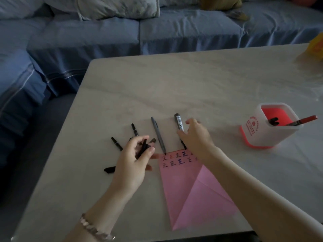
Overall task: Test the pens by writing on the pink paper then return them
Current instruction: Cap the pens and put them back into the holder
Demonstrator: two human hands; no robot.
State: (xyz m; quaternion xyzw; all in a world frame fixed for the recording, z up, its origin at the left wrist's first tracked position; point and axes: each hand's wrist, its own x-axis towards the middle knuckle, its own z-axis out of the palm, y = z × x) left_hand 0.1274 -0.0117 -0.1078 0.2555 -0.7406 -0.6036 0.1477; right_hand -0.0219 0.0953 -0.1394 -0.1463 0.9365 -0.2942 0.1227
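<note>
Head view: the pink paper point(183, 186) is lying on the pale surface point(192, 81) near its front edge, with one corner folded over. Two rows of written marks point(180, 158) are showing along its far edge.

The left hand point(136, 154) is being kept narrow, just left of the paper, with its fingers curled round a black pen point(143, 147). A beaded bracelet point(94, 227) is being worn on that wrist.

The right hand point(195, 138) is being held over a thick black marker point(179, 122), fingers half-curled and thumb at the barrel. It appears to be touching the marker, but whether a grip is closed cannot be told.

A grey pen point(158, 135) is lying between the two hands, its tip at the paper's far edge. Three loose black pens point(116, 143) are lying around the left hand.

A white and red pen holder point(253, 130) is standing well apart on the right, with a red pen point(304, 120) leaning out of it.
</note>
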